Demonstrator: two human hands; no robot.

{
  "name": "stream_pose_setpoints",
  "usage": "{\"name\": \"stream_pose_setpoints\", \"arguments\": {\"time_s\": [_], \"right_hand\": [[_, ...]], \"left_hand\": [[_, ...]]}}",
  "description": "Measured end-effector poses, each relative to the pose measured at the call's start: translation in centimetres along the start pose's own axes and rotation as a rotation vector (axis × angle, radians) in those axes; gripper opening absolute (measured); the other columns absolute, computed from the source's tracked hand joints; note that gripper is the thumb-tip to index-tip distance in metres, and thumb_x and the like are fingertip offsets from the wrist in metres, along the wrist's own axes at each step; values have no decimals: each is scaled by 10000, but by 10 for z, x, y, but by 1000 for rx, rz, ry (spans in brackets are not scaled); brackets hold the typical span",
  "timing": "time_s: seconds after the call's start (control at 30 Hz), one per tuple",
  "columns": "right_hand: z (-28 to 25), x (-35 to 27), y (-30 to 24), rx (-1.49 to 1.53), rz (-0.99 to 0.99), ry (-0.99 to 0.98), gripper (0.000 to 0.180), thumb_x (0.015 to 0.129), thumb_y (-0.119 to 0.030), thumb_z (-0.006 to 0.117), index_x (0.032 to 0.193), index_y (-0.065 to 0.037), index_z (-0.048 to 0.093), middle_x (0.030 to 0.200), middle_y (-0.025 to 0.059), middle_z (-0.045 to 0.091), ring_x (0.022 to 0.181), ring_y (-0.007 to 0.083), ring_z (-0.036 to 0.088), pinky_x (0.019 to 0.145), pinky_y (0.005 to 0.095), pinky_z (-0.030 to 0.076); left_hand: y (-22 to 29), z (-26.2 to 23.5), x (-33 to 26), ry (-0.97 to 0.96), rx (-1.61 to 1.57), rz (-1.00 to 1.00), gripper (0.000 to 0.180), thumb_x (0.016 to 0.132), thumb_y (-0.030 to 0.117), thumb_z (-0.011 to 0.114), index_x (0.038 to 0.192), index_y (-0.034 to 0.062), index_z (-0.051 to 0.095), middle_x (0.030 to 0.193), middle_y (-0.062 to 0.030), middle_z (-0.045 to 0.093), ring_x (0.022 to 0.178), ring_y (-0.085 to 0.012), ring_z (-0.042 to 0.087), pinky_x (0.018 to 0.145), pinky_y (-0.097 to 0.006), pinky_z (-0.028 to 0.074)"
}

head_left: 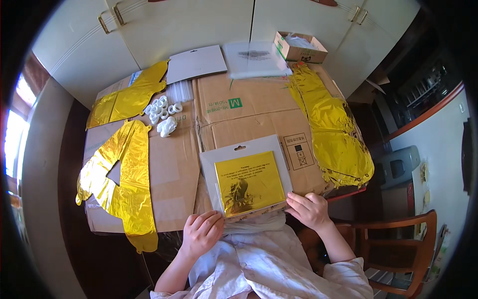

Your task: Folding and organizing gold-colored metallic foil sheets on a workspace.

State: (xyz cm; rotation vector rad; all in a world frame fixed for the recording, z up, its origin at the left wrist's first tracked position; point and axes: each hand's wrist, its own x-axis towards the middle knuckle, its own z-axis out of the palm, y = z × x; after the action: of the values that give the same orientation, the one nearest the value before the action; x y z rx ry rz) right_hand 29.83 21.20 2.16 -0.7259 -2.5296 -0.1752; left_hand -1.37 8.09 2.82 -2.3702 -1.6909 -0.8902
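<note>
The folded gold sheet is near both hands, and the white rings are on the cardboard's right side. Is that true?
No, the head view shows the white rings on the left side of the cardboard. You're right about the folded gold sheet.

- Shiny yellow pack [266, 182]: small lines of black print across its top part.
- Brown cardboard surface [264, 112]: a green square [235, 103] with a white letter, and green print just to its left.
- Same surface, nearer: a dark-lined box sign [298, 151] with little pictures inside.
- Clear sheets [249, 70] at the back: dark print, too tiny to read.
- Small open box [298, 55]: a dark sign and green marks.
</note>
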Motion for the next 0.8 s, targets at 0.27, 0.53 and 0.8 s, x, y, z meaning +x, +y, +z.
{"name": "stream_pose_setpoints", "arguments": {"time_s": [0.27,0.53,0.8], "right_hand": [[14,3,4,178,67,139,250,721,-256,826,864,-117,676,915,-29,720,632,142,592,562,263,483],[22,11,-5,183,166,199,178,762,-133,788,788,-83,619,820,23,683,600,199,608,537,309,486],[22,19,-13,151,197,188,184,754,-80,757,746,-89,574,749,24,613,592,187,610,511,303,482]], "left_hand": [[3,6,0,64,-50,-90,188,724,50,757,880,86,656,935,-21,693,924,-189,669,742,-352,458],[14,15,5,153,17,-211,155,696,23,722,781,95,614,811,-21,653,841,-196,652,795,-395,414],[17,25,7,187,106,-307,184,662,39,738,703,103,571,706,-43,574,747,-221,597,772,-393,391]]}}
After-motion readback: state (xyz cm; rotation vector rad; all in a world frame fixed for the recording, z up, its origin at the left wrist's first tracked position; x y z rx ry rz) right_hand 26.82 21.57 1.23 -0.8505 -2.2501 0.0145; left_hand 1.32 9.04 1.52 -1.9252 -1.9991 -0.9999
